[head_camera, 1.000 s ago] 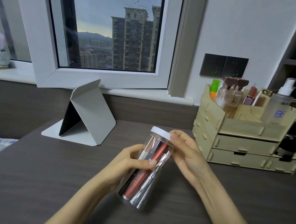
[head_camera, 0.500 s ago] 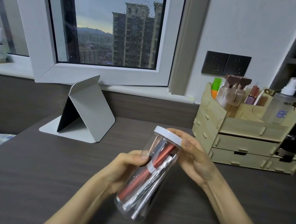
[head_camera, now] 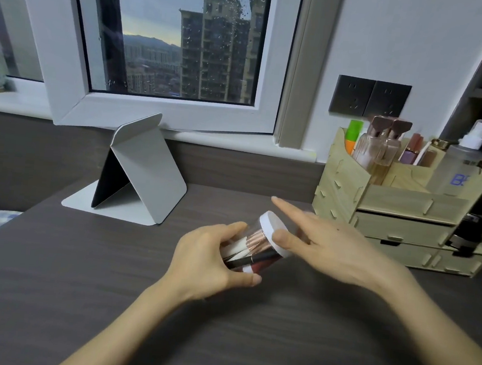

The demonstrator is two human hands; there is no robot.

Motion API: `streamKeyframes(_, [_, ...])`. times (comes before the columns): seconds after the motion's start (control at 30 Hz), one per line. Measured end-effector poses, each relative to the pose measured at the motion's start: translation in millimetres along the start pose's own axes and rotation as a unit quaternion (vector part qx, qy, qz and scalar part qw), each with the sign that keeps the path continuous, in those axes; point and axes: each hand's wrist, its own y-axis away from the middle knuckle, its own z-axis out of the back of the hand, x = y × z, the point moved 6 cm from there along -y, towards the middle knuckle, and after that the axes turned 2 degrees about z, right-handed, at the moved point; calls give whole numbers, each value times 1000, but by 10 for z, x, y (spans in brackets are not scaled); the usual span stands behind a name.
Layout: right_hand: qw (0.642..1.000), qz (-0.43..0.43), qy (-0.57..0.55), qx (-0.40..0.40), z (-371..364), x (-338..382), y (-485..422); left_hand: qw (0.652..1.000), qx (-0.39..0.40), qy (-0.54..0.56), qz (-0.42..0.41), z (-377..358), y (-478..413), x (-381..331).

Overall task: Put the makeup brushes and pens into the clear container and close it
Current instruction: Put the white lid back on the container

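Observation:
The clear container (head_camera: 259, 253) lies tilted over the dark desk, its white lid (head_camera: 274, 229) on and pointing up to the right. Inside it I see makeup brushes (head_camera: 253, 243) with white handles and rose-gold ferrules, plus red and black pens. My left hand (head_camera: 207, 263) wraps around the container's lower body and hides its base. My right hand (head_camera: 327, 246) is on the lid: the thumb presses the lid's rim, the index finger sticks out straight past it, the other fingers lie behind.
A folded grey stand (head_camera: 139, 172) sits at the back left of the desk (head_camera: 77, 284). A wooden cosmetics organiser (head_camera: 401, 212) with bottles stands at the back right, close behind my right hand. The window sill (head_camera: 223, 139) runs along the back.
The container has tipped from nearly upright to almost lying flat, and my left hand has slid over more of its body. My right hand's fingers have spread off the lid, leaving the thumb on it.

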Motion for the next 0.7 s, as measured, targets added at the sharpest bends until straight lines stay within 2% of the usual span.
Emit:
streamKeyframes(0.07, [994,40,-99,14,14,29,8,1000,2,1,-2,-7,-5,11])
streamKeyframes(0.1, [992,50,-114,2,21,42,8,1000,5,-4,-5,-19,-7,13])
streamKeyframes(0.17, [997,35,-62,-37,47,45,-2,1000,12,-20,-10,-47,-14,8])
streamKeyframes(0.27, [999,12,17,-44,70,33,37,1000,7,-20,-16,-39,-25,1])
streamKeyframes(0.47, [991,46,-89,-92,67,53,6,998,-41,4,-50,6,-20,-106])
streamKeyframes(0.6, [975,50,-102,-189,227,70,40,993,-97,28,-57,9,-74,-262])
streamKeyframes(0.7, [933,35,-149,-324,443,-2,134,980,-176,36,-79,81,-250,-577])
